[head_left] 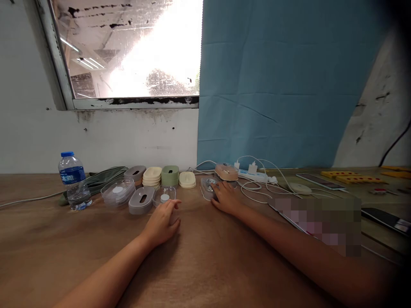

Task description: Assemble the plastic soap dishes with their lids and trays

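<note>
My left hand (163, 220) rests on the wooden table (199, 265), fingers loosely curled, just in front of a clear oval lid (164, 195) with a white disc inside. It holds nothing. My right hand (226, 197) lies over a small grey oval case (208, 187), fingers on its right side. Just behind the right hand stands a pinkish oval case (226, 172). A grey oval case with a slot (141, 199) lies left of the clear lid.
Stacks of cream (152, 176), green (170, 175) and grey oval cases line the wall. A water bottle (74, 181) stands at the left beside clear lids (118, 191). A power strip (253, 175), white cables, phones (320, 181) and yellow blocks (356, 177) fill the right.
</note>
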Tool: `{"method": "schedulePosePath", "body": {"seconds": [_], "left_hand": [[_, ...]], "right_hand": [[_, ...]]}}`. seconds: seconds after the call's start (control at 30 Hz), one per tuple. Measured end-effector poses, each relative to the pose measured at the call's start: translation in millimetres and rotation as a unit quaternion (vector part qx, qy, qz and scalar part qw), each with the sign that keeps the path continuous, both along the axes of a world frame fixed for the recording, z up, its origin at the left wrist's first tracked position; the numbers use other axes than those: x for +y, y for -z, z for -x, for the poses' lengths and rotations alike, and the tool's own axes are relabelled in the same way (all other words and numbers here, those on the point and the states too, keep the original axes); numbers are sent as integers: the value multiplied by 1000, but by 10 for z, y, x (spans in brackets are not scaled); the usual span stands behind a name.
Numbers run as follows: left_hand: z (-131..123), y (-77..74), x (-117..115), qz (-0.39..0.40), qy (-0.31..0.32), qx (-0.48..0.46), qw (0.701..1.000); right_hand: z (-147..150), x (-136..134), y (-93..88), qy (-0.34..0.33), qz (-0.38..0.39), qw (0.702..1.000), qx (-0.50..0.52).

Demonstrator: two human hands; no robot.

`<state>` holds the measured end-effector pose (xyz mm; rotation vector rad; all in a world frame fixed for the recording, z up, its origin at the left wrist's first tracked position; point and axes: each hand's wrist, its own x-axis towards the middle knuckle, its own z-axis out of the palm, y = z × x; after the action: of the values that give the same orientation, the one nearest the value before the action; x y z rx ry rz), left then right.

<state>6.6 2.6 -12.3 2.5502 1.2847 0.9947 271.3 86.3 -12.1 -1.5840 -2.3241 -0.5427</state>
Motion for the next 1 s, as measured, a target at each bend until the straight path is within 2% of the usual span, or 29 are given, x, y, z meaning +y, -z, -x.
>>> {"method": "schedulePosePath", "body": {"seconds": [0.17,0.33,0.4,0.5,0.6,0.7,0.8,1.0], "left_hand": [[7,-49,-2,-13,-41,18,999],[40,-75,16,-22,-63,33,997],[55,-78,28,-25,-72,31,997],[80,-82,48,-28,-88,30,995],[106,-82,68,-28,-98,31,994],[132,-77,91,-39,-114,29,992],[159,-78,115,-52,-136,23,989],[208,-93,153,-58,-171,-2,983]], "right_hand": [[168,431,43,68,-13,998,4],[291,632,-37,93,-12,996,4],[400,672,-87,83,-14,996,6],[658,717,-116,25,-4,1000,4],[945,768,-77,-25,23,999,6],[1134,841,-35,-29,49,998,21],[1176,913,-34,-20,68,997,40],[1062,914,-41,-2,95,992,77]]}}
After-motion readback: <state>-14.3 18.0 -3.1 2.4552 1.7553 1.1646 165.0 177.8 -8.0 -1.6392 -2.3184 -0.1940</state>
